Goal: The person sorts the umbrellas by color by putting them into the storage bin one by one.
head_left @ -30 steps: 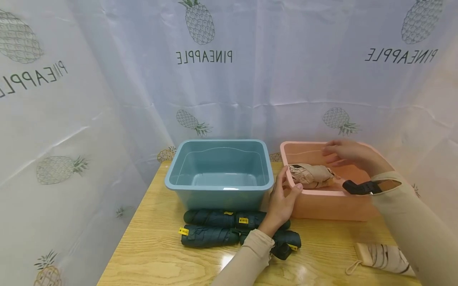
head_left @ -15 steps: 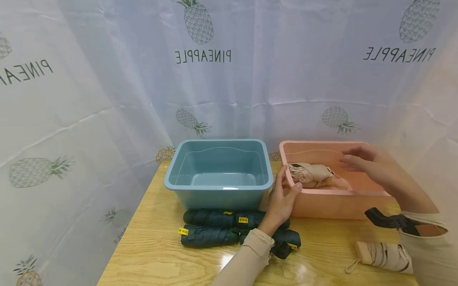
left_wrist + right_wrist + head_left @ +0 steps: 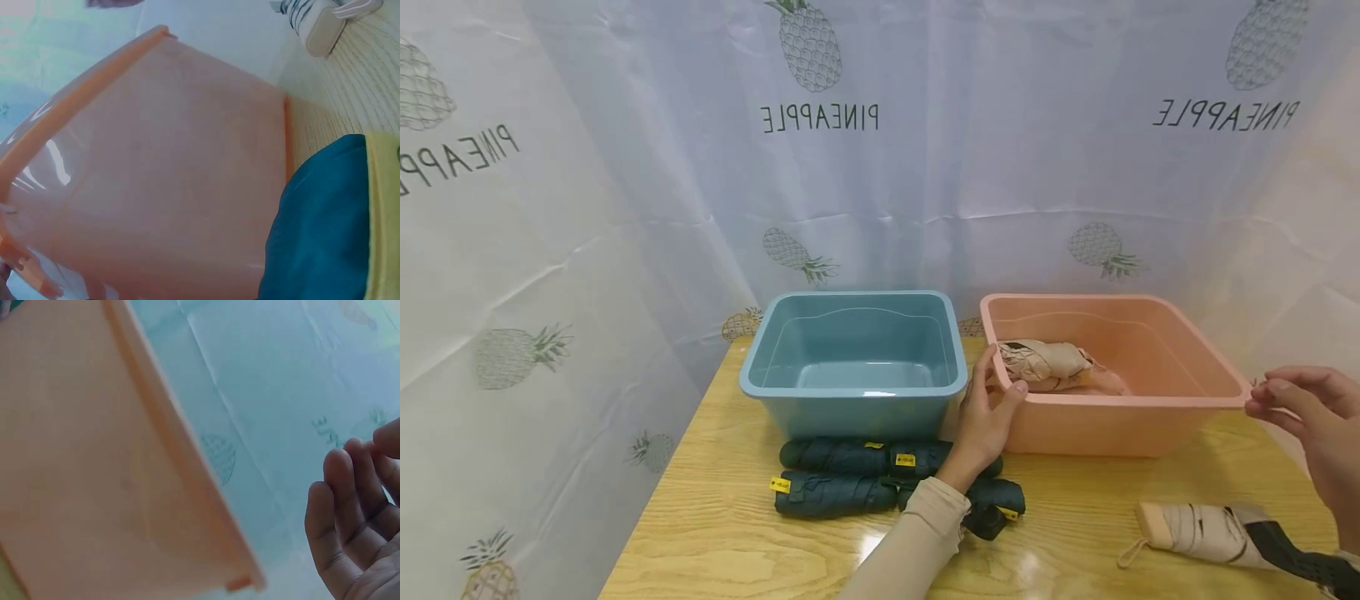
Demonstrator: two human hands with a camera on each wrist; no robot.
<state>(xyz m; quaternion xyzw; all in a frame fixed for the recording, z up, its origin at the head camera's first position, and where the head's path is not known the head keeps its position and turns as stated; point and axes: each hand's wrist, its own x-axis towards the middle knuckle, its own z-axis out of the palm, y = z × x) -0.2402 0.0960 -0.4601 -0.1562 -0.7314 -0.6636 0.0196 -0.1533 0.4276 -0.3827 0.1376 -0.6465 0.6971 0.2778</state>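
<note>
My left hand (image 3: 983, 427) grips the near left corner of an orange-pink plastic bin (image 3: 1112, 429), its thumb over the rim. Inside that bin, toward the left, lie beige folded umbrellas (image 3: 1052, 360). Past the bin's right end, my right hand (image 3: 1307, 417) hovers with loosely bent fingers and nothing in them; the right wrist view shows the fingers (image 3: 347, 515) apart from the bin wall. Below this hand, another beige folded umbrella (image 3: 1202, 529) with a wrist loop lies on the table, partly covered by the dark wrist strap.
A blue bin (image 3: 857, 415) stands to the left of the pink one. Several dark navy folded umbrellas (image 3: 835, 493) with yellow tags lie in front of it, some partly behind my left forearm. A pineapple-print curtain (image 3: 910, 183) hangs behind the wooden table (image 3: 760, 546).
My right hand has moved out of the pink bin, rightward and toward me, past the bin's right end. The left hand keeps its hold on the bin's corner.
</note>
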